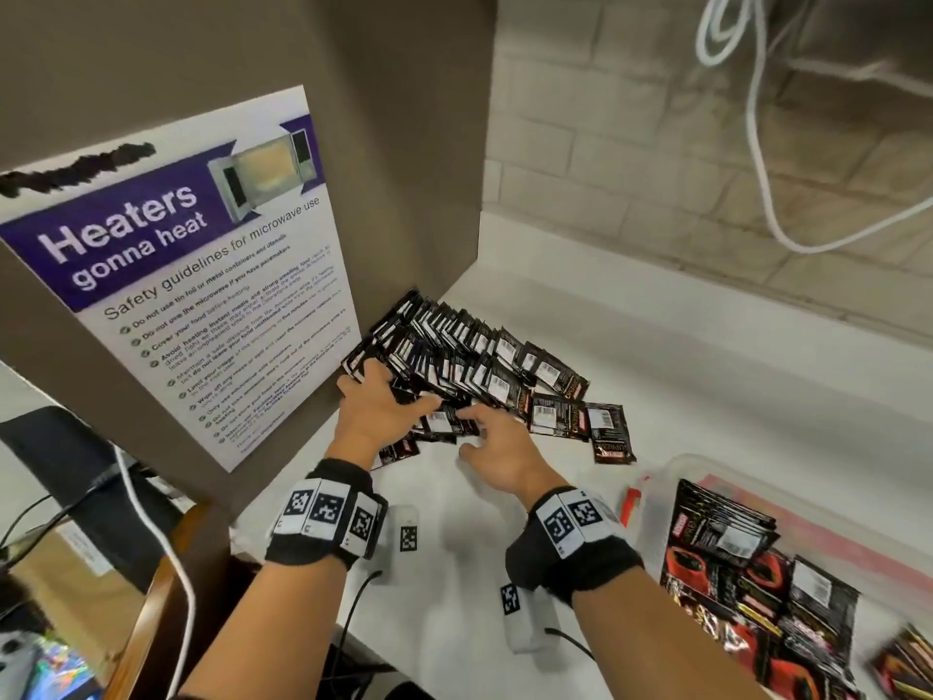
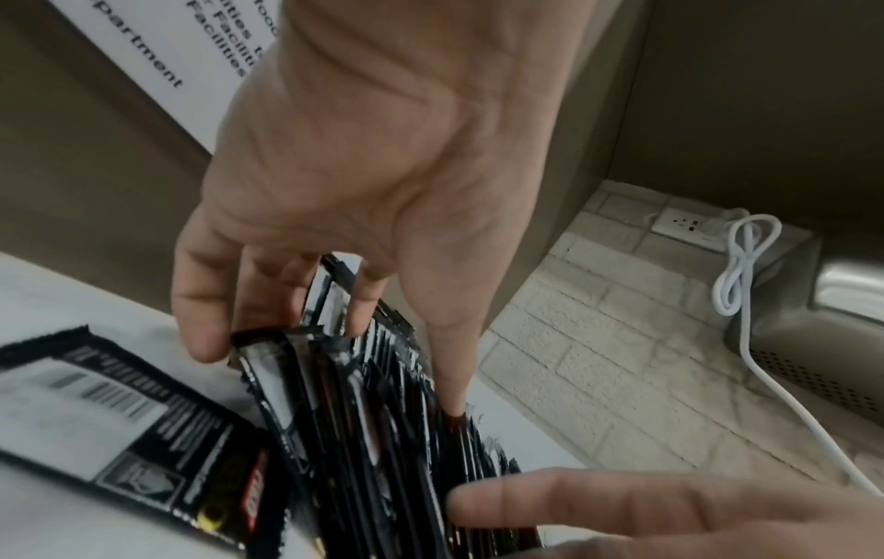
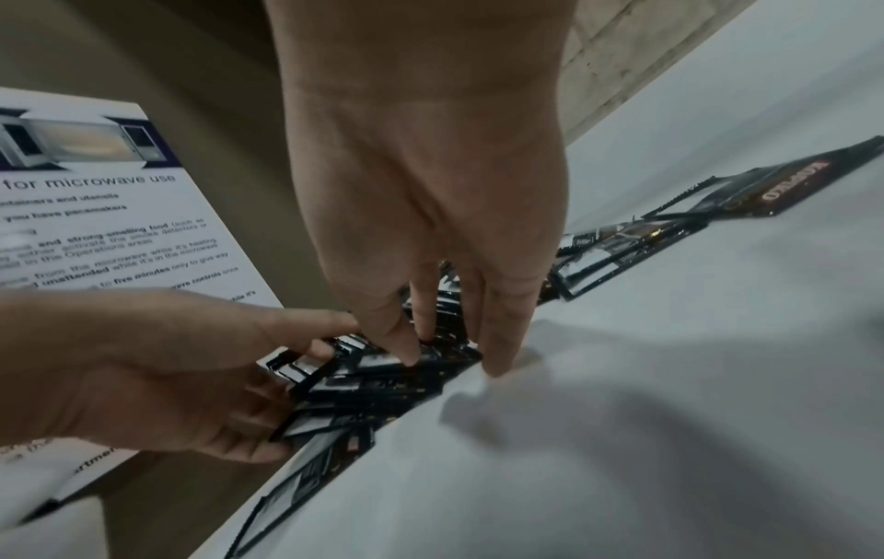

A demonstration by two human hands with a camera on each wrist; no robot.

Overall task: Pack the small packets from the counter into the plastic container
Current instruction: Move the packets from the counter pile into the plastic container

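Far left we've got the microwave safety poster (image 1: 202, 275) on the brown panel, its bottom edge hidden behind our left arm. Just right of it, our left hand (image 1: 371, 404) is on the near-left end of the fanned row of black packets (image 1: 469, 356) lying on the white surface (image 1: 681, 376); in the left wrist view its fingers (image 2: 200, 302) curl round a bunch of packets stood on edge, thumb on the other side. How many it's got, we can't tell, since they blur together. Our right hand (image 1: 497, 447) is just beside it, fingers straight and pointing down, tips touching the same bunch. A few loose packets lie flat further right. Near right, the plastic container (image 1: 717, 472) already has packets inside, though it's cut off by the frame edge.
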